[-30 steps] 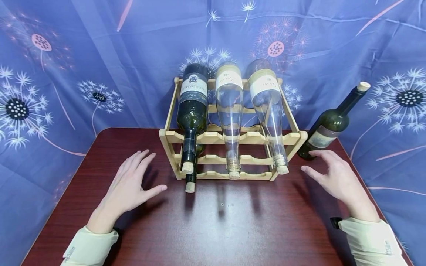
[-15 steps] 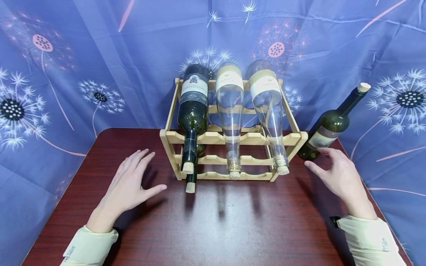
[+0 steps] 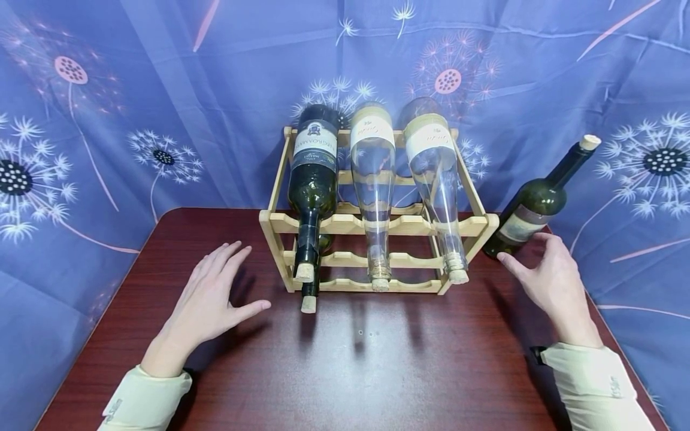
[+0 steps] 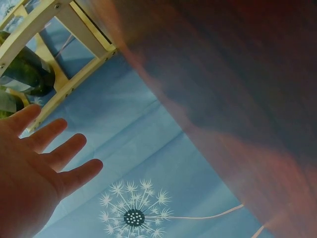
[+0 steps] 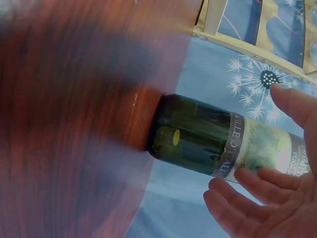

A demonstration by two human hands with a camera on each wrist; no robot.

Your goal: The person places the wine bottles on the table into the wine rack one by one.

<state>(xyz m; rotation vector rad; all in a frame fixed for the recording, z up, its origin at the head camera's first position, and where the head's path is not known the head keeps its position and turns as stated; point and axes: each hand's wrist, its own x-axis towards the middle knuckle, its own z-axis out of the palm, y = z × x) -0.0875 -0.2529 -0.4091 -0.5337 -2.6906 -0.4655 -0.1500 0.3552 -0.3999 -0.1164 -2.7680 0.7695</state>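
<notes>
A dark green wine bottle (image 3: 532, 200) with a cork stands upright at the table's right, beside the rack. My right hand (image 3: 555, 284) is close in front of it, thumb and fingers spread on either side; whether it touches the glass I cannot tell. In the right wrist view the wine bottle (image 5: 198, 134) shows its label behind the fingers (image 5: 237, 198). Over the left of the table my left hand (image 3: 207, 305) holds nothing, its fingers apart. Between the hands stands a wooden wine rack (image 3: 345, 224).
On the rack's top tier lie a dark bottle (image 3: 312, 185) and two clear bottles, a middle one (image 3: 373, 179) and a right one (image 3: 433, 161). Below the dark one, another corked neck (image 3: 309, 299) sticks out. A blue dandelion-print cloth (image 3: 232, 90) hangs behind the dark red table (image 3: 366, 371).
My right hand has moved slightly right and nearer the standing bottle, with its index finger now beside the label. The left hand and the racked bottles have stayed put.
</notes>
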